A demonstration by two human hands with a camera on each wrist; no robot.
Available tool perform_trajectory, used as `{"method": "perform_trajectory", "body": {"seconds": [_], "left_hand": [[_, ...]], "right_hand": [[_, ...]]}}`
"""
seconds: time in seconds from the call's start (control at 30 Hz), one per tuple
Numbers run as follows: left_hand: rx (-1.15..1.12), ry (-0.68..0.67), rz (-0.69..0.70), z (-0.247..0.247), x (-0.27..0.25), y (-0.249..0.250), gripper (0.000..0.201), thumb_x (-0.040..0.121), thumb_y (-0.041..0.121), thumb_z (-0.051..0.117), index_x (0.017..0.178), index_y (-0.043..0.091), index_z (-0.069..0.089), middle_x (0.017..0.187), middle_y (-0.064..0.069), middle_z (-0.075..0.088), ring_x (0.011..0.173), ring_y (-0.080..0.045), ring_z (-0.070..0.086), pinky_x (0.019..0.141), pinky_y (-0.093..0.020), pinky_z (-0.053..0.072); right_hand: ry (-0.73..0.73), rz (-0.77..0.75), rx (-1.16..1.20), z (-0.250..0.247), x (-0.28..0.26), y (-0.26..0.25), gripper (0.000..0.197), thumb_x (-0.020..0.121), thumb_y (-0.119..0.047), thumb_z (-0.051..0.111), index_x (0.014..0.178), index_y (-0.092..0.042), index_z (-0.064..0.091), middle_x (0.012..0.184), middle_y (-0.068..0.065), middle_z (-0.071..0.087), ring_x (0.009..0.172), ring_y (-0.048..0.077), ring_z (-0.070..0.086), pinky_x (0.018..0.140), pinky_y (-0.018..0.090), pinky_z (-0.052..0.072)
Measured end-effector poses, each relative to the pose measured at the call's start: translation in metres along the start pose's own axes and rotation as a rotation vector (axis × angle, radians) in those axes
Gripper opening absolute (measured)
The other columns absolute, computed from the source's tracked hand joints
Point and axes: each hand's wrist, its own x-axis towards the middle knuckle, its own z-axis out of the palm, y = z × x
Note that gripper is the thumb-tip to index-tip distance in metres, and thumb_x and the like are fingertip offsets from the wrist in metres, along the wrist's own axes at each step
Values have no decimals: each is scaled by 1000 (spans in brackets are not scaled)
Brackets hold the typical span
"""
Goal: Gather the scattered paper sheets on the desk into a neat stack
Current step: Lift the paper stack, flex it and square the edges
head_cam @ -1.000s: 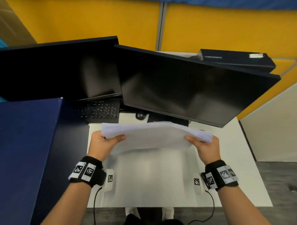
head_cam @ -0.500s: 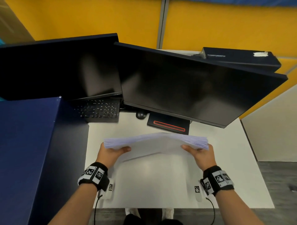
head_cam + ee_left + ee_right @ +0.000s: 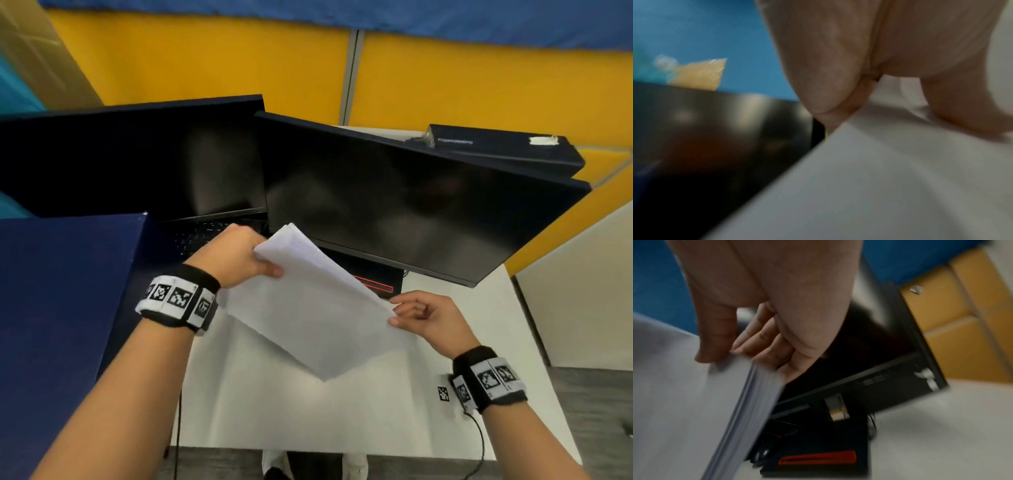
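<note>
Mid-frame, left hand point(image 3: 233, 258) and right hand point(image 3: 424, 317) each gripped opposite ends of the tilted paper stack point(image 3: 318, 305) above the desk point(image 3: 342, 418)

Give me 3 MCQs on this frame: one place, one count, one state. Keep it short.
1. Where is the paper stack?
A. flat on the desk
B. held tilted above the desk
C. on the keyboard

2. How many monitors stand at the back of the desk?
A. one
B. two
C. three

3. How does the left hand hold the stack?
A. thumb on top, pinching a corner
B. open palm underneath only
C. not touching it

Key: 1 B, the stack slopes in the air over the white desk between both hands. 2 B, the left monitor and right monitor sit side by side. 3 A, the thumb lies across the top sheet at the upper corner.
</note>
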Motion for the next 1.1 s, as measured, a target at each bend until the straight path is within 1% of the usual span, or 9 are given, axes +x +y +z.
{"method": "perform_trajectory", "body": {"seconds": [0.1, 0.2, 0.3, 0.43, 0.53, 0.73, 0.83, 0.97, 1.1], "left_hand": [[251, -72, 205, -14, 8, 54, 23, 73, 44, 80, 70, 22, 73, 69, 5, 68, 76, -15, 59, 72, -37, 54], [273, -41, 301, -12, 12, 76, 26, 73, 48, 78, 74, 23, 74, 68, 8, 68, 75, -15, 59, 71, -38, 53], [-29, 157, 229, -7, 6, 55, 27, 67, 57, 81, 70, 32, 70, 64, 17, 65, 69, -4, 61, 66, -31, 51], [-594, 492, 12, 43, -11, 9, 48, 63, 44, 90, 105, 34, 69, 92, 9, 74, 88, -16, 72, 77, -42, 62], [-1010, 394, -120, 91, -25, 4, 85, 66, 46, 87, 139, 29, 46, 104, 1, 72, 96, -9, 73, 85, -26, 57], [-848, 58, -98, 137, -61, 9, 30, 94, 38, 63, 121, 24, 66, 112, 12, 76, 105, -7, 71, 89, -27, 56], [-833, 147, -112, 136, -72, 7, 7, 95, 24, 65, 94, 18, 68, 67, 21, 71, 62, 5, 66, 64, -14, 50], [-782, 249, -255, 140, -76, 7, 29, 93, 34, 67, 80, 8, 65, 63, 8, 61, 59, -9, 57, 64, -33, 55], [-806, 220, -264, 135, -83, 19, 17, 100, 30, 56, 105, 19, 69, 92, 15, 75, 84, -3, 70, 70, -16, 51]], "right_hand": [[-168, -97, -193, 19, 2, -30, 37, 76, -22, 84, 109, -33, 71, 93, -7, 78, 80, 10, 72, 80, 22, 55], [-89, -222, -356, 36, -2, -46, 14, 90, -32, 69, 85, -45, 67, 83, -13, 75, 73, 6, 70, 65, 19, 53], [115, -168, -168, 34, -8, -42, 21, 92, -23, 68, 76, -38, 70, 72, -9, 76, 64, 4, 68, 61, 21, 52], [157, -57, 62, 28, -17, -34, 16, 91, -13, 67, 79, -21, 73, 70, -14, 76, 63, -1, 69, 61, 17, 51], [181, 12, 215, 30, -20, -28, 10, 92, -10, 66, 92, -13, 75, 82, -2, 80, 72, 13, 75, 68, 28, 56], [168, 77, 399, 31, -17, -19, 55, 60, -48, 85, 101, -13, 75, 101, 8, 79, 92, 27, 76, 79, 38, 58], [104, 116, 467, 34, -20, -16, 78, 43, -56, 91, 106, -12, 73, 107, 10, 77, 97, 28, 75, 81, 38, 60], [117, 149, 400, 40, -23, -17, 35, 84, -25, 74, 115, -9, 69, 111, 10, 76, 104, 31, 72, 93, 45, 55], [112, 120, 282, 41, -24, -21, 32, 95, -20, 63, 125, -10, 65, 116, 5, 74, 107, 25, 71, 98, 47, 53]]}}
